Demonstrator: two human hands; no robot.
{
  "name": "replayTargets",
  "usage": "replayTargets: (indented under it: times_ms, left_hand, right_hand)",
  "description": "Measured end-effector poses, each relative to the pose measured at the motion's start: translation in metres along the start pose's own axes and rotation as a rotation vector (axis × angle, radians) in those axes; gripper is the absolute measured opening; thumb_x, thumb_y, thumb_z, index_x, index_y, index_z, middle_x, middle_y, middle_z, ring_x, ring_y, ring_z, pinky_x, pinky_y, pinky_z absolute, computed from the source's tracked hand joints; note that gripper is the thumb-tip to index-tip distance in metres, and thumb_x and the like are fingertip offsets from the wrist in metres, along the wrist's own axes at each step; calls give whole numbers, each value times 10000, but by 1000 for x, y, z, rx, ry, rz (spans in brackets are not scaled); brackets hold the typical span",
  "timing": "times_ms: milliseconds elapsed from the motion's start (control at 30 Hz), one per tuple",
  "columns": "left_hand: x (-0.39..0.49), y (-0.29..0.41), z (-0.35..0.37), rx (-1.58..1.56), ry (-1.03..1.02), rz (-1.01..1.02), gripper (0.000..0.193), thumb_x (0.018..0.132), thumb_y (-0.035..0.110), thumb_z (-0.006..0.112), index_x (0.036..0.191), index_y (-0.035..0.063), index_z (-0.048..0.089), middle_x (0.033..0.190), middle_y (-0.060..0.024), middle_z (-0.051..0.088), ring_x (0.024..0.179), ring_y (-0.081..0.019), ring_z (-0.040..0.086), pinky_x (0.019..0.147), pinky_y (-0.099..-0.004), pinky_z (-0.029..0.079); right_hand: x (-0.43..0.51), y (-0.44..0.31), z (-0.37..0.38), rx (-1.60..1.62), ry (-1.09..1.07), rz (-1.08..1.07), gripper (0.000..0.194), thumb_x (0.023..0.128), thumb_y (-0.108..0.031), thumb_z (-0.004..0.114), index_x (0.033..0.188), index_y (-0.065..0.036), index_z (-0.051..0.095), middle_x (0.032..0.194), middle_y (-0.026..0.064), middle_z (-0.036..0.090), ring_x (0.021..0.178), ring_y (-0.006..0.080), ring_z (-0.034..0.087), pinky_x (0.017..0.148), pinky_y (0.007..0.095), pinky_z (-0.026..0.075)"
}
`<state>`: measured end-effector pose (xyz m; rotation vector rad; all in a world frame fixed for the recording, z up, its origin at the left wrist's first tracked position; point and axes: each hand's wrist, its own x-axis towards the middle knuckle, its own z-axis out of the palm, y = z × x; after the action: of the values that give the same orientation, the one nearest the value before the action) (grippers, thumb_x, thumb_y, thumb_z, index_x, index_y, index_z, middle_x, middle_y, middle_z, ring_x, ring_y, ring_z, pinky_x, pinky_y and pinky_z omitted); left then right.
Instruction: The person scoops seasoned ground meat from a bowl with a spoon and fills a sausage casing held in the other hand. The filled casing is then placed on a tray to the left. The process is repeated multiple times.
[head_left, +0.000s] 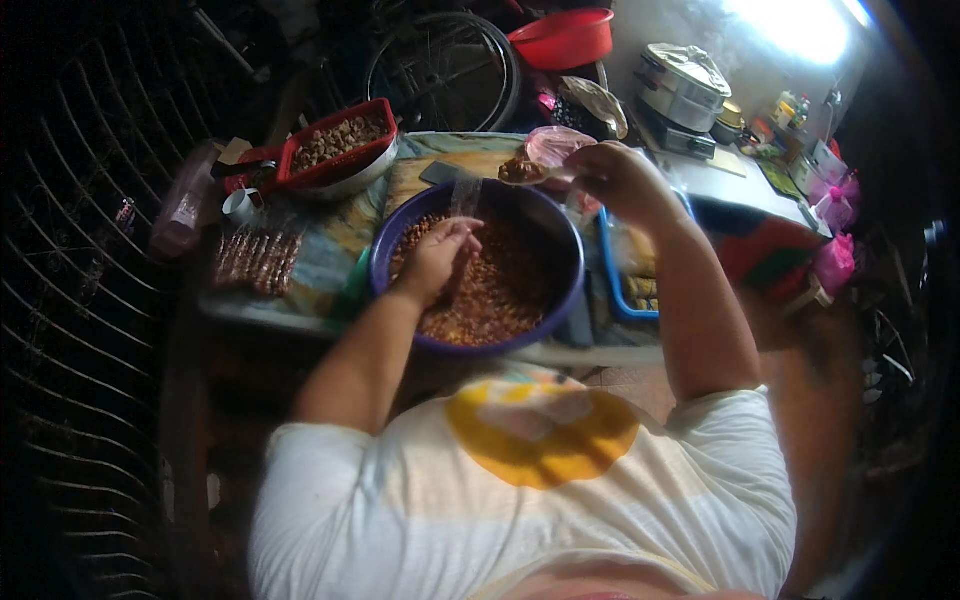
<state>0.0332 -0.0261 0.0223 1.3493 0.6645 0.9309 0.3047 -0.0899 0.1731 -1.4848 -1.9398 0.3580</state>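
Observation:
In front of me stands a purple basin (381, 259) partly filled with a brown mix (487, 304) that looks like nuts or beans. My left hand (441, 255) is over the basin, its fingers closed on a narrow clear plastic sleeve (466, 193) that stands up from them. My right hand (615, 176) is raised above the basin's far right rim, gripping a light-coloured spoon (556, 173). A heap of brown food (522, 171) fills the spoon's bowl, which is to the right of the sleeve and apart from it.
Filled narrow packets (259, 259) lie in a row at the left. Behind them is a red basket (391, 120) of brown chunks. A blue tray (626, 309) with wrapped yellowish items sits at the right. Beyond are a bicycle wheel (444, 75) and a steamer pot (682, 86) on a stove.

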Motion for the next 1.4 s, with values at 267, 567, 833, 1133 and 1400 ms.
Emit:
replayTargets:
  times_ms: [267, 567, 833, 1133, 1400]
  left_hand:
    - [1, -13, -4, 144, -3, 159, 290, 1005, 346, 517, 1006, 71, 609, 839, -17, 580, 791, -106, 556, 750, -249, 475]
    - [-10, 5, 0, -84, -77, 149, 227, 1029, 255, 479, 984, 77, 611, 878, -22, 605, 807, -98, 563, 761, -243, 468]
    - [-5, -3, 0, 0, 52, 337, 193, 1014, 239, 516, 954, 74, 596, 920, -49, 639, 784, -114, 584, 754, -272, 489]
    - [-13, 1, 1, -95, 40, 282, 285, 1005, 303, 525, 1045, 64, 674, 951, -50, 678, 851, -135, 626, 803, -280, 508]
    - [-13, 4, 4, -39, -32, 310, 207, 1003, 176, 533, 1097, 36, 655, 1035, -69, 680, 912, -111, 622, 808, -245, 505]
  right_hand:
    - [6, -8, 2, 86, -17, 50, 287, 793, -38, 723, 1072, -21, 657, 1035, 106, 703, 952, 194, 674, 823, 316, 523]
    - [14, -24, 7, 194, -66, 84, 313, 800, 11, 695, 1105, 1, 626, 1043, 107, 695, 1020, 188, 657, 859, 308, 521]
    - [10, -6, 25, 155, -100, 160, 261, 828, -33, 699, 1083, -12, 644, 1051, 111, 687, 1013, 196, 657, 854, 311, 522]
    - [2, -25, 13, 145, 38, 13, 239, 821, -20, 687, 1057, -14, 656, 1028, 100, 683, 959, 180, 662, 821, 309, 527]
    - [8, -34, 6, -99, 48, -50, 269, 771, -82, 709, 1038, -108, 699, 1006, 105, 690, 934, 253, 673, 819, 351, 529]
